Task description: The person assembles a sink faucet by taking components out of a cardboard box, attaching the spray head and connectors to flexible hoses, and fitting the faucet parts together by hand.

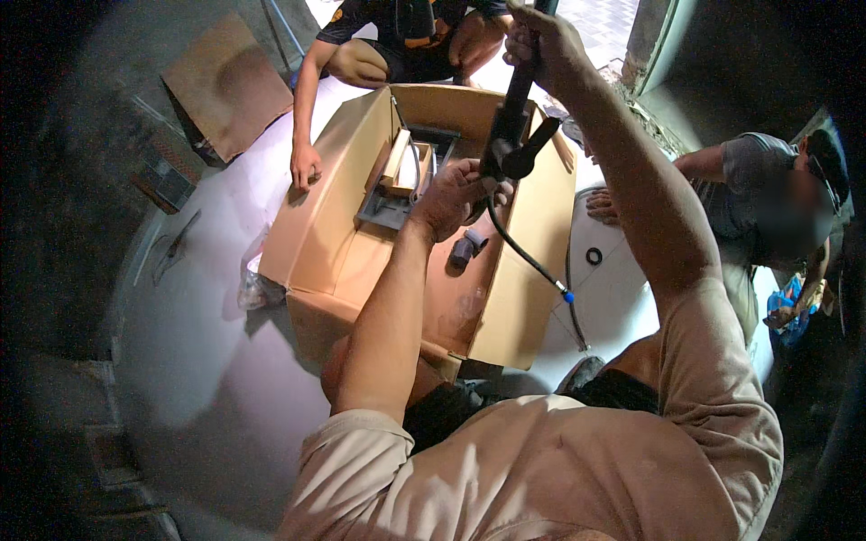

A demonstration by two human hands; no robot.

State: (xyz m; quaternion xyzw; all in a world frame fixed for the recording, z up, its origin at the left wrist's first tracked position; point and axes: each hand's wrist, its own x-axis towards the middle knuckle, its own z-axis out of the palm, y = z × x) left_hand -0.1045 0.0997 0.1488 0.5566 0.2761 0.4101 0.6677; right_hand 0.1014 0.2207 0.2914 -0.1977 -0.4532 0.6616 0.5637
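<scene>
Above the cardboard box (316, 243) I hold a black faucet (508, 131) upright, with a side lever on its body. My right hand (548, 47) is closed round its upper pipe. At its base, the fingers of my left hand (448, 197) are closed on the lower end. From there a dark flexible hose (523, 252) with a blue fitting hangs past the box's right flap. Inside the box lie a dark grey sink-like tray (383, 213) with a small wooden box (397, 162), and small dark cylindrical parts (462, 252).
A black ring (594, 256) lies on the pale floor right of the box. One person (406, 41) squats beyond the box, a hand by its left wall. Another person (722, 180) crouches at right. A brown board (230, 86) leans at the far left. A plastic bag (259, 287) is beside the box.
</scene>
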